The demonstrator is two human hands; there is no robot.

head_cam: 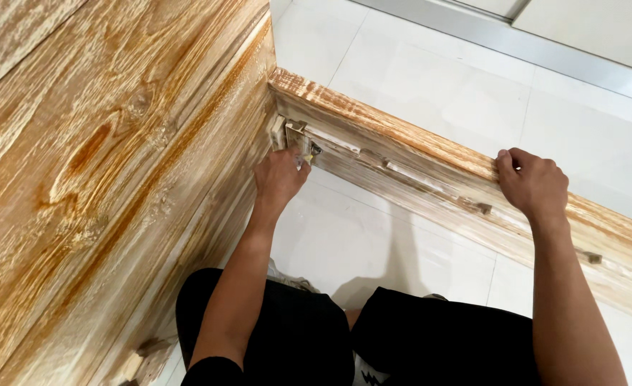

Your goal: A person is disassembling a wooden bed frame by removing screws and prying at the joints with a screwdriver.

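- Left hand (280, 179) at inner corner, fingers pinched round a small yellowish tool (307, 155) pressed vs. the metal corner bracket (296, 134).
- Right hand (532, 182) clamps top edge of whitewashed wooden side rail (416, 154).
- Big orange-grained wood panel (101, 164) meets rail at corner; white tiled floor (373, 250) below.

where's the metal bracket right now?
Head view, centre-left: the metal bracket sits in the inner corner where headboard meets side rail, just above the left hand.

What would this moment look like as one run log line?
left hand: small tool at corner metal bracket | right hand: gripping whitewashed wooden side rail | grained wooden headboard panel: upright | white tiled floor
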